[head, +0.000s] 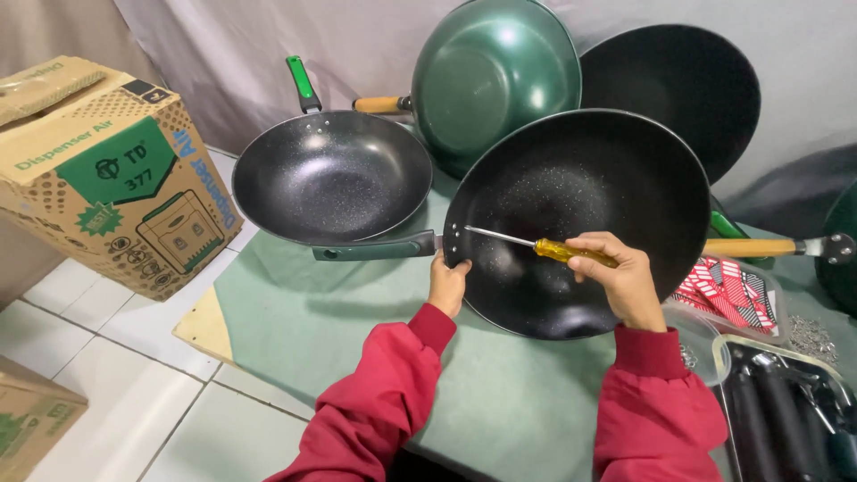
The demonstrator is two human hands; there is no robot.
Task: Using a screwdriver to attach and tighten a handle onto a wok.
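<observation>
A large black speckled wok [580,178] stands tilted on its edge on the green cloth [321,330]. My left hand [446,281] grips its rim beside the dark green handle [375,247]. My right hand [620,272] holds a yellow-handled screwdriver [544,247]. The metal tip of the screwdriver points at the rivets inside the wok, next to the handle. Both arms wear red sleeves.
Another black wok [330,174] with a green handle lies left. A green wok [495,76] and a black wok [687,80] lean at the back. A printed cardboard box [107,174] stands far left. Trays with red packets [728,290] and black handles [786,411] sit right, by loose screws [811,335].
</observation>
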